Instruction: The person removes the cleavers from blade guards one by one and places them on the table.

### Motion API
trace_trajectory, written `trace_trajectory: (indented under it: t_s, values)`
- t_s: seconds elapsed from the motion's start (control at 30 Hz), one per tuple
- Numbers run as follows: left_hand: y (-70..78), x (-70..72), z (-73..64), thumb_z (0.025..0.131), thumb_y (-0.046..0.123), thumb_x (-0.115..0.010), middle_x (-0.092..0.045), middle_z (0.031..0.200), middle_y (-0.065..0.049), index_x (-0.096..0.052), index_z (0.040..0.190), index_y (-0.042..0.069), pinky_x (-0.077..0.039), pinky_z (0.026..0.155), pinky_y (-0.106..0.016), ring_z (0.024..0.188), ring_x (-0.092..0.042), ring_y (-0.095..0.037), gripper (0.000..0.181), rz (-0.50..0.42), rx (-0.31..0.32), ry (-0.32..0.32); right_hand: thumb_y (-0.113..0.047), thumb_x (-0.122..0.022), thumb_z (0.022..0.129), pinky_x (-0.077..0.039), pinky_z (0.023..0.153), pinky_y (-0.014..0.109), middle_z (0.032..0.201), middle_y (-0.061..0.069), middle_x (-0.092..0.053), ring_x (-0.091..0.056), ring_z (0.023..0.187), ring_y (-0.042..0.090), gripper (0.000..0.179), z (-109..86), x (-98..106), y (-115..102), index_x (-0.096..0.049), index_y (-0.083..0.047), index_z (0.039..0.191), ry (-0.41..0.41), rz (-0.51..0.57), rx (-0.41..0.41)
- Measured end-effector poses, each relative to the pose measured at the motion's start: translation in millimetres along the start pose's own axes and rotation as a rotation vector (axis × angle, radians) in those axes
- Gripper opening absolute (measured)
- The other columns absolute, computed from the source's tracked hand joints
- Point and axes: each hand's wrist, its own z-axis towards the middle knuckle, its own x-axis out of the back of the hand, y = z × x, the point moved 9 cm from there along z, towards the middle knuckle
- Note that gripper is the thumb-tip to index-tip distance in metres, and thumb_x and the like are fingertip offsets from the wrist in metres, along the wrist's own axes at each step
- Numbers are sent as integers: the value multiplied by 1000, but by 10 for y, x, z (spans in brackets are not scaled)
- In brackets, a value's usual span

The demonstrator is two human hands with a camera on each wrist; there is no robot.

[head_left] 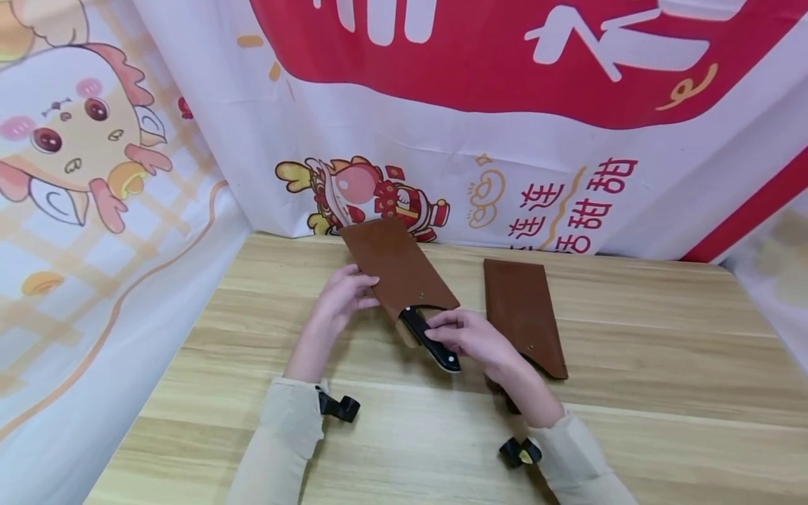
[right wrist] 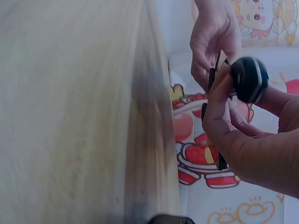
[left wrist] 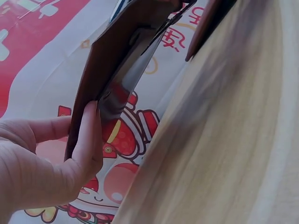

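Note:
A brown sheath (head_left: 394, 263) is held tilted above the table, with a cleaver's black handle (head_left: 432, 340) sticking out of its near end. My left hand (head_left: 341, 298) pinches the sheath by its left edge, thumb and fingers on opposite faces in the left wrist view. There the sheath (left wrist: 100, 60) is seen nearly edge-on. My right hand (head_left: 470, 337) grips the black handle, whose rounded butt (right wrist: 252, 79) faces the right wrist camera. Most of the blade is hidden in the sheath.
A second brown sheath (head_left: 520, 308) lies on the wooden table (head_left: 663, 351) to the right. A black handle (head_left: 511, 403) at its near end is partly covered by my right forearm. Behind the table hangs a printed red and white cloth (head_left: 442, 126).

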Motion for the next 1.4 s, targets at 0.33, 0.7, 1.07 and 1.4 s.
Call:
trace_trajectory:
  t_s: [0.33,0.7,1.07,1.4]
  values:
    - [70,-16,-53,97,-10,-53,-67,97,-4,-51,127,0,-60,85,-37,86,-70,-18,31,-74,-22,-56,-14,-69,99,-46,94,34,130,14,-65,-56,113,22,28,-73,309,-162,-73,3,120,109,-96,76]
    - [31,-7,-46,111,27,-46,-61,117,-14,-45,131,7,-52,101,-49,109,-67,-30,28,-299,74,-71,-12,-68,98,-37,109,47,130,14,-68,-51,128,29,25,-144,501,-233,-75,3,117,147,-126,99]
    - [-2,83,11,110,32,-44,-39,158,-14,-19,165,21,-28,119,-60,142,-44,-34,61,-419,81,-28,-14,-69,98,-45,94,36,123,14,-71,-56,112,25,25,-215,649,-312,-76,0,118,159,-185,127]
    - [-1,-58,-49,109,17,-46,-53,133,-13,-28,156,19,-62,80,-44,104,-68,-28,50,-562,58,-5,-13,-67,102,-59,80,26,100,1,-72,-70,88,11,16,-263,1004,-236,-73,-1,111,344,350,122]
